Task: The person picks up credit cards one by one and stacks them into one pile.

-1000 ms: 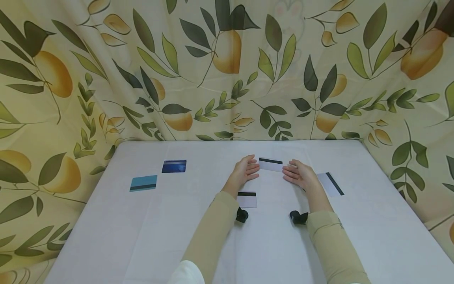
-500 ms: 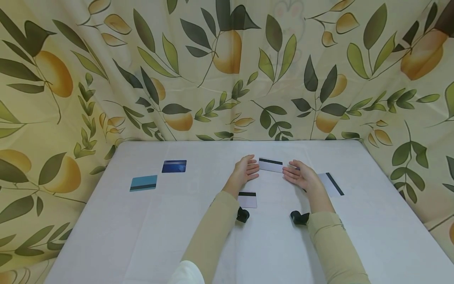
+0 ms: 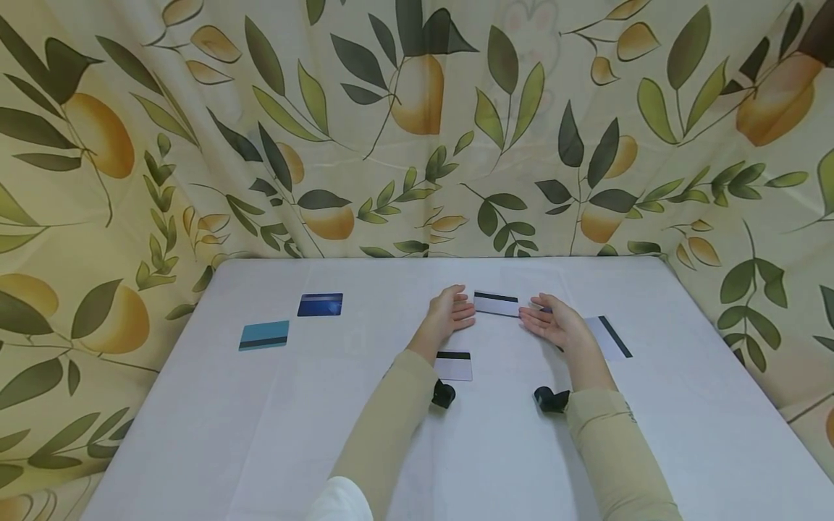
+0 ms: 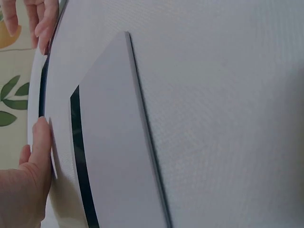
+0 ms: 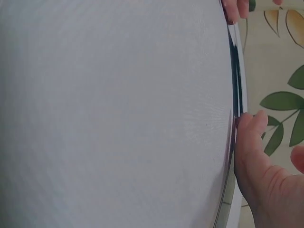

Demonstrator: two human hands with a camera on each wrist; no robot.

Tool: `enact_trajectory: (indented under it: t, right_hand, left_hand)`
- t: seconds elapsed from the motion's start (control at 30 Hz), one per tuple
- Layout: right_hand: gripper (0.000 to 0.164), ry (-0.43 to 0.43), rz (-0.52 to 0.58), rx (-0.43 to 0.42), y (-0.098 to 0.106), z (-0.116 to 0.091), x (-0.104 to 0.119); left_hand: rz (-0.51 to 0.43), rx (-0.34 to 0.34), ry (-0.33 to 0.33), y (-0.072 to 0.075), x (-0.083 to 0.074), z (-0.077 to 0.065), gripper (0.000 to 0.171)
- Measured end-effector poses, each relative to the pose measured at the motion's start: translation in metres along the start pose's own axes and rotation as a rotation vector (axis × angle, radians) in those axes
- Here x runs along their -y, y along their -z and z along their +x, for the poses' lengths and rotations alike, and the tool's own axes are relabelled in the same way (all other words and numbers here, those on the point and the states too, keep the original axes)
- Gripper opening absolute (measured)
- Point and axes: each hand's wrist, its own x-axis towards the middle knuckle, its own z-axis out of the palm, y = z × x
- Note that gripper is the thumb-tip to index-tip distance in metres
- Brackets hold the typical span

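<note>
In the head view, a white card with a black stripe [image 3: 496, 305] lies near the back of the table, between my two hands. My left hand [image 3: 448, 316] is at its left end, fingers extended and fingertips right at the edge. At the opposite end is my right hand [image 3: 554, 320], palm turned inward, fingers extended. A sliver of dark blue shows behind the right fingers, mostly hidden. Another striped white card [image 3: 454, 367] sits beside my left wrist; the left wrist view shows this white card [image 4: 114, 123] large. A third white card [image 3: 607, 338] is partly covered by my right wrist.
On the left of the white table [image 3: 195, 434] lie a teal card [image 3: 263, 336] and a dark blue card [image 3: 320, 305]. Small black devices [image 3: 444, 395] are worn at both wrists. A leaf-and-fruit patterned curtain [image 3: 417, 202] hangs behind the table.
The white card between my hands has shifted very slightly left and toward me. My hands have hardly moved, and the other cards lie where they were.
</note>
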Motion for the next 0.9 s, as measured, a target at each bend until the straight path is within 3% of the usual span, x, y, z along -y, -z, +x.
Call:
enact_trajectory:
  t: [0.27, 0.37, 0.77, 0.9]
  right_hand:
    - [0.056, -0.046, -0.073, 0.023, 0.0013, -0.0018, 0.0017]
    - [0.057, -0.054, -0.105, 0.049, 0.0024, -0.0016, 0.0013]
    - [0.057, -0.061, -0.04, 0.072, -0.0001, -0.0031, -0.005]
    - [0.055, -0.066, -0.083, 0.08, -0.0021, -0.0039, -0.0078]
  left_hand:
    - [0.087, -0.037, 0.046, -0.0007, -0.0053, -0.0051, 0.053]
    - [0.081, -0.037, 0.054, -0.0006, -0.0065, -0.0058, 0.054]
    - [0.072, -0.055, 0.074, 0.0042, -0.0096, -0.007, 0.051]
    - [0.09, -0.063, 0.088, 0.006, -0.0104, -0.0077, 0.049]
